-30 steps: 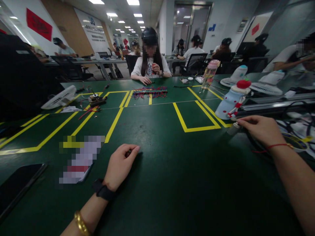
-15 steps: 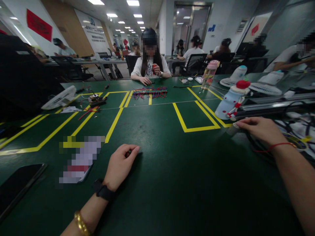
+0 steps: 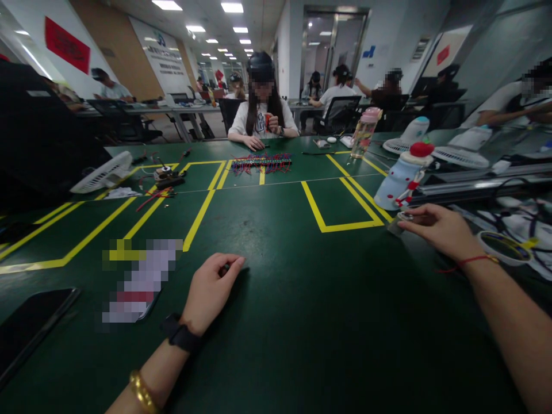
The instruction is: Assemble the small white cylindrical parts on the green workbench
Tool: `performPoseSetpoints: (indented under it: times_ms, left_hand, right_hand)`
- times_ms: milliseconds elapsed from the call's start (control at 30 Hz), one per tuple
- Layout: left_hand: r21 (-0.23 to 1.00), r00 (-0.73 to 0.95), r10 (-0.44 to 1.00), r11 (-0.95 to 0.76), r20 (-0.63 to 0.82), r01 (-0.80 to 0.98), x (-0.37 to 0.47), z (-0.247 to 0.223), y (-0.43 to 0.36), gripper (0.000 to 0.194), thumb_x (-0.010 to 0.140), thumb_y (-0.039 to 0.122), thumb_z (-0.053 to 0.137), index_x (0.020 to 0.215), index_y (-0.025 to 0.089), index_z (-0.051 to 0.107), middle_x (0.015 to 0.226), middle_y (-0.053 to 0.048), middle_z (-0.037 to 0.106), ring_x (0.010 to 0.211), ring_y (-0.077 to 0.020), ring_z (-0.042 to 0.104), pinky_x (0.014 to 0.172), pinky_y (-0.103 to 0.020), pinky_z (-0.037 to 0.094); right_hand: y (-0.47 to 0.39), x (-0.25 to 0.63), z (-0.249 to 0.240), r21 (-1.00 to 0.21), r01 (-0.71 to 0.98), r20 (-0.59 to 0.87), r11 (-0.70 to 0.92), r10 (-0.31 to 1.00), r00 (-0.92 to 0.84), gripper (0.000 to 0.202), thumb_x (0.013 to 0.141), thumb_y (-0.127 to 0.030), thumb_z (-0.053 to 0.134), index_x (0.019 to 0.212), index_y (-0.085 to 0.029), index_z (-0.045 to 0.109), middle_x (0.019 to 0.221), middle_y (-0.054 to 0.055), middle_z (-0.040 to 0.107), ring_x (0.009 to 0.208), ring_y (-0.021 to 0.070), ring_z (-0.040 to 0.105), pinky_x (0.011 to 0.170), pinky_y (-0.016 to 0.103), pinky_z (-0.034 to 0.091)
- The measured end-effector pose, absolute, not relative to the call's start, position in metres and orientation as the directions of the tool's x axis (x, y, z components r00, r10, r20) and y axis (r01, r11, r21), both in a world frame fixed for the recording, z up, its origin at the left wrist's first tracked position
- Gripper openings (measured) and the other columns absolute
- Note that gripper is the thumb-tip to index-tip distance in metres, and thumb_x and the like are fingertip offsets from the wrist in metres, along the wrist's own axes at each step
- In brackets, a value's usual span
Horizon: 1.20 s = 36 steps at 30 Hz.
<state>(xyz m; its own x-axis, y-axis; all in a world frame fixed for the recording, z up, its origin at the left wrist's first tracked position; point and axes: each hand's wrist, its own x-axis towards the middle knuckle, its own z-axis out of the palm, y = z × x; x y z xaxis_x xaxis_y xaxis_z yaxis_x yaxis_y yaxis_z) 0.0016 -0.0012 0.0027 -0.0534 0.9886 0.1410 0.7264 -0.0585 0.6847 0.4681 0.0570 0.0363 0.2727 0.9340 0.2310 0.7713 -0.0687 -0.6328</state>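
My right hand (image 3: 444, 229) pinches a small greyish object (image 3: 397, 224) between thumb and fingers, at the right of the green table (image 3: 276, 322). Just behind that object stands a light-blue bottle (image 3: 390, 184) with a red top. My left hand (image 3: 214, 287) rests on the table left of the middle, its thumb and fingertips pressed together; whether anything small is between them cannot be made out. A phone-like object (image 3: 149, 279), blurred out by large pixels, lies to the left of this hand.
A dark phone (image 3: 37, 322) lies at the left edge. Cables and a tape roll (image 3: 506, 248) crowd the right side. Further back are a wired strip (image 3: 261, 163), a motor part (image 3: 166, 175), fans (image 3: 103, 172) and a pink-lidded bottle (image 3: 365, 135). A person (image 3: 263, 109) sits opposite.
My right hand has shifted left with the small greyish object, uncovering more of the tape roll. My left hand has stayed in place.
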Motion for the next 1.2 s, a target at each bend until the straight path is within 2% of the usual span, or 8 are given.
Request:
performPoseSetpoints:
  times_ms: [167,267,367,533,733,933,1100,1200]
  left_hand:
    - [0.649,0.032,0.983,-0.143,0.18,0.747,0.01,0.004,-0.007,0.028,0.087,0.045,0.05,0.089,0.023,0.068,0.09,-0.002,0.064,0.077,-0.0174,0.057,0.068,-0.03,0.042]
    - [0.633,0.078,0.978,-0.185,0.193,0.751,0.017,0.006,-0.011,0.026,0.088,0.042,0.05,0.088,0.024,0.068,0.091,-0.001,0.063,0.078,-0.0171,0.057,0.07,-0.03,0.042]
    - [0.643,0.12,0.969,-0.234,0.217,0.73,0.025,0.008,-0.016,0.023,0.089,0.039,0.051,0.091,0.025,0.068,0.092,-0.001,0.063,0.081,-0.0169,0.057,0.072,-0.03,0.043]
    - [0.744,0.204,0.95,-0.311,0.235,0.591,0.045,0.017,-0.025,0.021,0.09,0.034,0.051,0.101,0.027,0.067,0.097,-0.002,0.063,0.09,-0.0163,0.057,0.078,-0.029,0.045]
    - [0.796,0.239,0.941,-0.331,0.24,0.506,0.07,0.026,-0.029,0.023,0.089,0.034,0.053,0.105,0.029,0.068,0.099,-0.003,0.062,0.093,-0.017,0.057,0.083,-0.031,0.046]
    - [0.815,0.117,0.967,-0.255,0.227,0.521,0.066,0.031,-0.025,0.023,0.088,0.039,0.053,0.092,0.025,0.071,0.091,-0.004,0.061,0.086,-0.0175,0.057,0.076,-0.03,0.046]
    - [0.811,0.198,0.957,-0.286,0.213,0.511,0.07,0.033,-0.026,0.019,0.084,0.038,0.06,0.096,0.028,0.072,0.095,-0.002,0.061,0.09,-0.0169,0.056,0.081,-0.03,0.045]
    - [0.836,0.158,0.966,-0.256,0.204,0.486,0.074,0.032,-0.026,0.018,0.083,0.037,0.06,0.09,0.027,0.073,0.09,-0.002,0.061,0.084,-0.0162,0.057,0.075,-0.029,0.045]
  right_hand:
    - [0.035,0.368,0.027,-0.789,0.512,0.371,0.341,0.927,-0.045,0.036,0.069,-0.032,0.073,0.099,-0.016,0.063,0.1,0.009,0.067,0.087,0.0171,0.066,0.08,0.03,0.055]
    - [0.009,0.303,0.019,-0.756,0.394,0.431,0.522,0.851,-0.3,0.029,0.074,-0.026,0.069,0.101,-0.02,0.062,0.106,0.005,0.065,0.096,0.015,0.063,0.086,0.031,0.053]
    - [-0.009,0.265,0.012,-0.726,0.325,0.465,0.606,0.78,-0.418,0.027,0.076,-0.021,0.065,0.103,-0.022,0.061,0.106,0.003,0.064,0.1,0.0125,0.06,0.09,0.03,0.051]
    - [-0.014,0.256,0.001,-0.79,0.346,0.361,0.506,0.84,-0.405,0.035,0.076,-0.02,0.064,0.11,-0.023,0.056,0.107,0.003,0.062,0.098,0.0123,0.06,0.089,0.029,0.051]
    - [-0.013,0.255,-0.006,-0.896,0.259,0.256,0.362,0.895,-0.365,0.046,0.075,-0.024,0.068,0.114,-0.022,0.046,0.11,0.005,0.061,0.1,0.0131,0.061,0.092,0.031,0.051]
    - [-0.013,0.255,-0.001,-0.856,0.334,0.251,0.394,0.883,-0.396,0.046,0.074,-0.026,0.069,0.117,-0.023,0.051,0.111,0.004,0.061,0.1,0.0144,0.061,0.091,0.033,0.05]
    - [-0.012,0.256,-0.001,-0.821,0.359,0.28,0.444,0.861,-0.425,0.041,0.077,-0.026,0.065,0.116,-0.023,0.055,0.11,0.003,0.062,0.098,0.013,0.06,0.087,0.03,0.05]
    - [-0.012,0.256,-0.002,-0.797,0.381,0.299,0.468,0.854,-0.426,0.043,0.077,-0.027,0.066,0.118,-0.023,0.055,0.112,0.003,0.062,0.099,0.013,0.059,0.089,0.03,0.049]
